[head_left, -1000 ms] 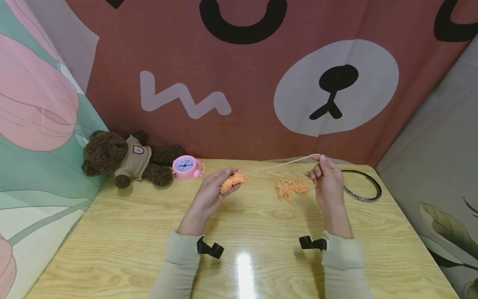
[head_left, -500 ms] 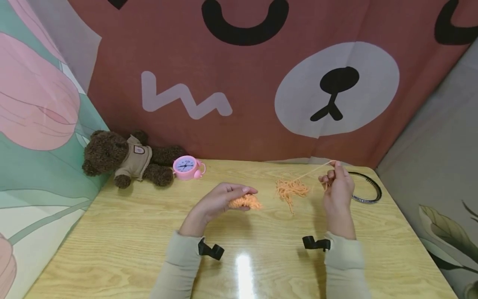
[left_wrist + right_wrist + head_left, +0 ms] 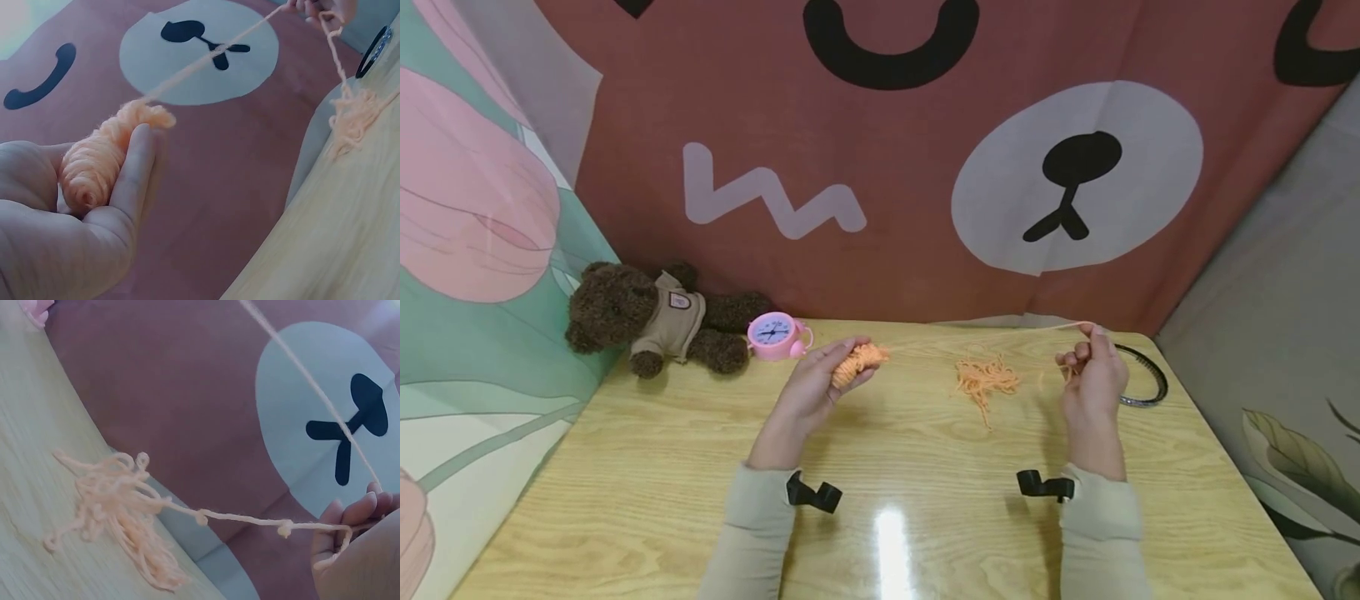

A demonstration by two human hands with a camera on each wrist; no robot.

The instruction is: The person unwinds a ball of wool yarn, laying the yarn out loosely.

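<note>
My left hand [image 3: 808,387] grips a wound bundle of orange yarn [image 3: 856,364], its coils plain in the left wrist view. From the bundle a single yarn strand [image 3: 206,59] runs taut to my right hand [image 3: 1096,375], which pinches it between thumb and fingers near the table's back right. A loose tangle of the same yarn [image 3: 987,379] lies on the table between the hands. In the right wrist view a knotted length of yarn [image 3: 250,519] leads from that tangle [image 3: 119,506] to the curled right fingers [image 3: 362,509].
Behind the right hand lies a dark, glittery headband [image 3: 1142,375], partly hidden. A pink alarm clock [image 3: 772,335] stands at the back left, beside a brown teddy bear [image 3: 670,321] lying on its side. A printed cloth [image 3: 910,275] hangs behind the wooden table [image 3: 955,508].
My right hand has moved right with the strand. The left hand dipped toward the front right, then came back up and left with the bundle. The strand is now stretched between both hands.
</note>
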